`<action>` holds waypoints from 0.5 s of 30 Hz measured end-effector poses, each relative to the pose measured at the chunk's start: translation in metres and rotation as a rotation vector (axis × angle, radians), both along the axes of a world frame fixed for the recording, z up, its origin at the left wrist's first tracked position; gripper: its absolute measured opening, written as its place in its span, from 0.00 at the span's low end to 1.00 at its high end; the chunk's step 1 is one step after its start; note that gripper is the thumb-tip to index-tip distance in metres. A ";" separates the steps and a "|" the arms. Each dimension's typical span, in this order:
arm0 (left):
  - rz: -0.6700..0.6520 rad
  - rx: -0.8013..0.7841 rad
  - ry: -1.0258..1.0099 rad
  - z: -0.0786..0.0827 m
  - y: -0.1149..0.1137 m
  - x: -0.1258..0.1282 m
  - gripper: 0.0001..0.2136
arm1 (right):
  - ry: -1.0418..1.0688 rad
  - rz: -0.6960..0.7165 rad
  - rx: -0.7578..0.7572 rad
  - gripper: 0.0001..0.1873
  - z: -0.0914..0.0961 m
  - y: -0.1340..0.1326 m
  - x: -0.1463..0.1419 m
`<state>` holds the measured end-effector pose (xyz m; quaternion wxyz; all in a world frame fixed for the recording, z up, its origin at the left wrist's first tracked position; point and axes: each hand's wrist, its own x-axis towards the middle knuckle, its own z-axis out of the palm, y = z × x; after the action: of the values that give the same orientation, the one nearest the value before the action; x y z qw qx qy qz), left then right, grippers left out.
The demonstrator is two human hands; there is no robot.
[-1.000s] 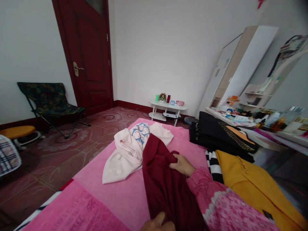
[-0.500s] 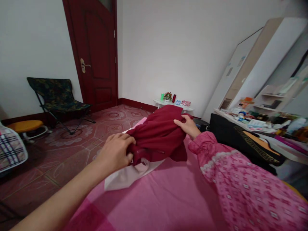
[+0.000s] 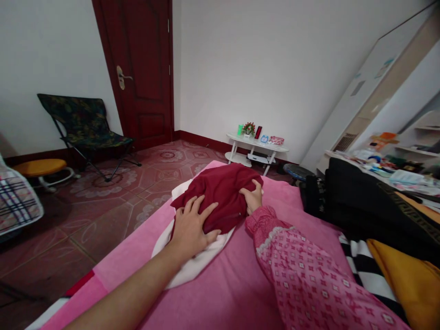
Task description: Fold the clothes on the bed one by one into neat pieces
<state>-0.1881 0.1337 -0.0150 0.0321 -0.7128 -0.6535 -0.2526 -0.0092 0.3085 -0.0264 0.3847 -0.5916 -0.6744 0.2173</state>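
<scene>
A dark red garment (image 3: 223, 183) lies bunched on the pink bed cover (image 3: 240, 270), on top of a white cloth (image 3: 187, 270) that shows around its edges. My left hand (image 3: 192, 224) rests on the garment's near left part with its fingers spread. At the right edge of the garment, my right hand (image 3: 253, 198) has its thumb and fingers closed on the fabric. A pink patterned sleeve covers my right arm, while my left forearm is bare. The garment's underside is hidden, and its exact kind cannot be made out.
Black clothing (image 3: 371, 206), a striped cloth (image 3: 367, 266) and a mustard cloth (image 3: 409, 279) lie at the right. Beyond the bed stands a small white table (image 3: 256, 143). A folding chair (image 3: 85, 123) and a yellow stool (image 3: 41, 167) stand left, near the door (image 3: 144, 68).
The red garment has come down from a raised position onto the white cloth. My left hand has let go of its gripped edge and spread flat; my right hand has moved lower and slightly left.
</scene>
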 end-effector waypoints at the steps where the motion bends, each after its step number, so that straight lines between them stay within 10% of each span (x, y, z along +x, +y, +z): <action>1: 0.000 0.009 0.007 0.000 0.002 0.000 0.31 | 0.025 0.008 0.029 0.42 -0.002 0.006 -0.004; 9: 0.017 0.013 0.081 -0.002 0.007 0.002 0.27 | -0.173 0.038 -0.022 0.34 -0.011 0.009 -0.003; 15: 0.055 0.011 0.149 -0.005 0.005 0.003 0.26 | -0.436 0.239 -0.102 0.30 -0.005 -0.073 0.052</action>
<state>-0.1851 0.1383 -0.0204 0.0915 -0.7113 -0.6671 -0.2015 0.0430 0.2354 -0.0318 0.1713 -0.5590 -0.7949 0.1622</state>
